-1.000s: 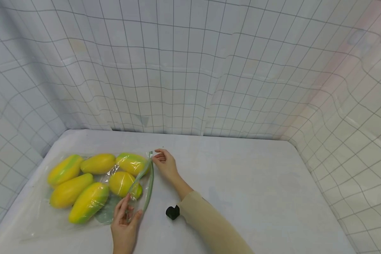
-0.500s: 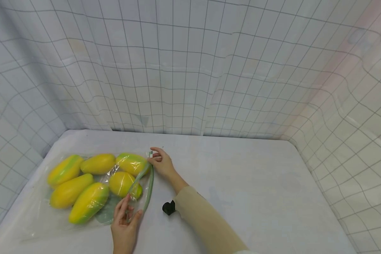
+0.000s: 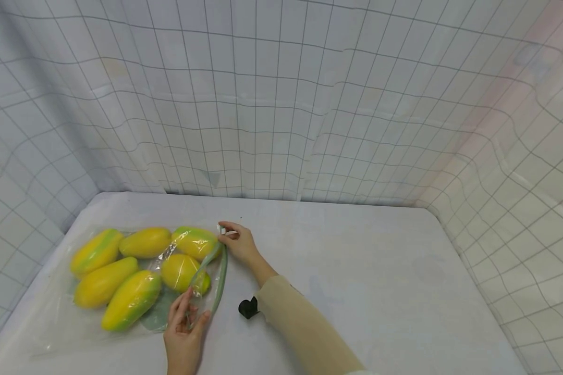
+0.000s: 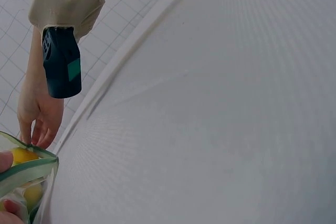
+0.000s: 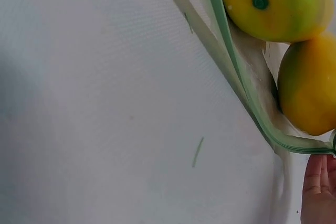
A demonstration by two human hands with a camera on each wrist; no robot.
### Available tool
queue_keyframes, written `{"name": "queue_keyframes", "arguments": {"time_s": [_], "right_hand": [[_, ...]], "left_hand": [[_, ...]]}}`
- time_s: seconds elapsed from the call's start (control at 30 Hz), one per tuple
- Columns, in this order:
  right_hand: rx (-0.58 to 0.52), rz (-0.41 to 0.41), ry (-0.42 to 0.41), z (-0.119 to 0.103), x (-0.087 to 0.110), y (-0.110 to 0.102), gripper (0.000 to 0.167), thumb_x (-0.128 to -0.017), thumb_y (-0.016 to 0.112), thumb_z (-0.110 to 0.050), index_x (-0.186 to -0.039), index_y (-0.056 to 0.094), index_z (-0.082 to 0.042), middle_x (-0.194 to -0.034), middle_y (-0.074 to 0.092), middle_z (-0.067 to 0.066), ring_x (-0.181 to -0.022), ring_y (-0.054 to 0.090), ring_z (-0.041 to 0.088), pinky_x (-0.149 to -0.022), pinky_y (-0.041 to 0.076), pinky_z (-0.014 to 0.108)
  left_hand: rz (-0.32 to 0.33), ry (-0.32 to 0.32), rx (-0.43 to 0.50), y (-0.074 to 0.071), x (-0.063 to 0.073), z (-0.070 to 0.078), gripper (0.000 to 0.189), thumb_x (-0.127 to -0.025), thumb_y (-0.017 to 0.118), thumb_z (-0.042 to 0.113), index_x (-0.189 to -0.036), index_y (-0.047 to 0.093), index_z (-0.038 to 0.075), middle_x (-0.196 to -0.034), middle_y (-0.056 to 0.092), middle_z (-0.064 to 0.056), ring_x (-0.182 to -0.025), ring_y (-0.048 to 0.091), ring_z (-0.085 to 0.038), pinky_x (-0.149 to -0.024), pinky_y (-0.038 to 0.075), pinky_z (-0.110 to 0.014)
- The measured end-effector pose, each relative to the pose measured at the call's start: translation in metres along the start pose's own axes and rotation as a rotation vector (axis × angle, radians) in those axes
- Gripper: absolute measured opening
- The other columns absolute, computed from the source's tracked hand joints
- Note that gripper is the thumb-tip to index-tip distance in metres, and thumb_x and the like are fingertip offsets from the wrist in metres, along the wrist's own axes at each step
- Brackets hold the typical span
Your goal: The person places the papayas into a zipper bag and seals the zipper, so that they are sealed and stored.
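Note:
A clear zip bag [image 3: 51, 325] with a green zip strip lies on the left of the table, its mouth facing right and parted. Inside are several yellow-green fruits [image 3: 131, 301], like mangoes or papayas. My left hand [image 3: 184, 333] holds the near end of the mouth between thumb and fingers. At the far end, by a small white tab, my right hand [image 3: 241, 245] pinches the zip strip. The left wrist view shows the right hand [image 4: 42, 111] reaching down to the strip [image 4: 31, 169]. From the right wrist, two fruits [image 5: 310, 85] show behind the strip; the right fingertips are hidden there.
The white table [image 3: 356, 271] carries the bag. A black device [image 3: 248, 308] sits under the right sleeve [image 3: 305, 323]. White curtains with a dark grid [image 3: 281, 120] enclose the back and both sides.
My right hand has shifted slightly left onto the far end of the zip strip, its index finger lowering toward the thumb. The black device moved left with the arm. My left hand stays put.

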State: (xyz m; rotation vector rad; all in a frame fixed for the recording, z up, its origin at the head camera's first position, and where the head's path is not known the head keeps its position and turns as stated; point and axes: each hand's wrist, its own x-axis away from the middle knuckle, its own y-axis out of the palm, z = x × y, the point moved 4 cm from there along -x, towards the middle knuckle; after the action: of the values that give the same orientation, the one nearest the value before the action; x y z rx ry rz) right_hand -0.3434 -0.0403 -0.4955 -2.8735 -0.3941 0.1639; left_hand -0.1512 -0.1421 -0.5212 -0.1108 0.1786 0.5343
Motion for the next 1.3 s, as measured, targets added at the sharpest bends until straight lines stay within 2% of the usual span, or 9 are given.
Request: {"name": "queue_keyframes", "arguments": {"time_s": [0.2, 0.3, 0.5, 0.6, 0.73, 0.9, 1.0, 1.1, 1.3], "right_hand": [[-0.013, 0.010, -0.042, 0.000, 0.000, 0.000, 0.033, -0.085, 0.063, -0.007, -0.118, 0.060, -0.003, -0.111, 0.057, 0.015, -0.086, 0.060, 0.016, -0.068, 0.049, 0.018], [-0.033, 0.018, -0.060, 0.003, 0.000, 0.000, 0.032, -0.084, 0.065, -0.007, -0.116, 0.062, -0.005, -0.109, 0.058, 0.014, -0.084, 0.059, 0.017, -0.069, 0.050, 0.021], [-0.024, 0.019, -0.158, 0.014, -0.006, 0.001, 0.030, -0.083, 0.067, -0.013, -0.113, 0.065, -0.013, -0.102, 0.059, 0.002, -0.080, 0.058, 0.010, -0.067, 0.050, 0.021], [-0.040, 0.022, -0.130, 0.007, -0.003, 0.001, 0.030, -0.083, 0.066, -0.007, -0.112, 0.064, -0.008, -0.104, 0.060, 0.006, -0.081, 0.059, 0.013, -0.069, 0.050, 0.021], [-0.056, 0.040, -0.074, 0.000, 0.000, 0.001, 0.031, -0.081, 0.065, 0.000, -0.112, 0.063, -0.001, -0.106, 0.059, 0.013, -0.082, 0.058, 0.016, -0.069, 0.049, 0.019], [-0.063, 0.036, -0.046, -0.004, 0.002, 0.000, 0.031, -0.081, 0.065, 0.001, -0.112, 0.063, -0.003, -0.107, 0.059, 0.011, -0.081, 0.057, 0.011, -0.069, 0.048, 0.016], [-0.064, 0.035, -0.051, -0.005, 0.001, 0.001, 0.030, -0.081, 0.064, 0.003, -0.111, 0.064, -0.003, -0.105, 0.060, 0.009, -0.079, 0.056, 0.007, -0.069, 0.048, 0.015], [-0.073, 0.034, -0.069, -0.005, 0.000, 0.001, 0.030, -0.081, 0.064, 0.005, -0.110, 0.064, -0.002, -0.106, 0.061, 0.010, -0.080, 0.057, 0.007, -0.070, 0.048, 0.015], [-0.070, 0.040, -0.073, -0.004, 0.002, 0.002, 0.027, -0.081, 0.063, 0.005, -0.107, 0.064, -0.002, -0.104, 0.062, 0.009, -0.079, 0.055, 0.006, -0.069, 0.049, 0.016]], "left_hand": [[-0.003, 0.046, 0.020, 0.000, 0.002, 0.002, 0.054, -0.071, 0.065, -0.019, -0.122, 0.055, -0.003, -0.115, 0.047, 0.007, -0.087, 0.045, -0.008, -0.072, 0.040, -0.005], [-0.002, 0.129, 0.079, 0.000, 0.003, 0.004, 0.053, -0.070, 0.063, -0.022, -0.120, 0.054, -0.008, -0.117, 0.047, 0.005, -0.089, 0.046, -0.009, -0.076, 0.041, -0.006], [-0.020, 0.379, 0.291, -0.002, 0.000, 0.017, 0.060, -0.064, 0.058, -0.033, -0.121, 0.048, -0.016, -0.118, 0.050, -0.006, -0.092, 0.046, -0.012, -0.067, 0.036, -0.013], [-0.050, 0.415, 0.316, -0.002, -0.009, 0.030, 0.060, -0.063, 0.056, -0.034, -0.120, 0.047, -0.017, -0.118, 0.050, -0.008, -0.094, 0.045, -0.016, -0.069, 0.035, -0.016], [-0.084, 0.355, 0.200, -0.007, -0.030, 0.046, 0.058, -0.065, 0.059, -0.030, -0.119, 0.050, -0.015, -0.117, 0.052, -0.001, -0.097, 0.046, -0.015, -0.070, 0.035, -0.017], [-0.181, 0.290, 0.017, -0.016, -0.065, 0.061, 0.054, -0.072, 0.063, -0.019, -0.123, 0.052, -0.006, -0.115, 0.055, 0.003, -0.099, 0.047, -0.013, -0.072, 0.035, -0.019], [-0.288, 0.279, -0.116, -0.020, -0.084, 0.069, 0.052, -0.077, 0.066, -0.008, -0.126, 0.051, -0.001, -0.114, 0.054, 0.010, -0.099, 0.046, -0.009, -0.073, 0.035, -0.019], [-0.414, 0.297, -0.238, -0.023, -0.103, 0.075, 0.051, -0.081, 0.066, 0.002, -0.128, 0.050, 0.002, -0.115, 0.053, 0.008, -0.099, 0.045, -0.005, -0.075, 0.034, -0.020], [-0.651, 0.263, -0.400, -0.019, -0.137, 0.085, 0.052, -0.085, 0.065, 0.018, -0.132, 0.047, 0.006, -0.124, 0.049, -0.014, -0.107, 0.041, -0.026, -0.080, 0.032, -0.038]]}}
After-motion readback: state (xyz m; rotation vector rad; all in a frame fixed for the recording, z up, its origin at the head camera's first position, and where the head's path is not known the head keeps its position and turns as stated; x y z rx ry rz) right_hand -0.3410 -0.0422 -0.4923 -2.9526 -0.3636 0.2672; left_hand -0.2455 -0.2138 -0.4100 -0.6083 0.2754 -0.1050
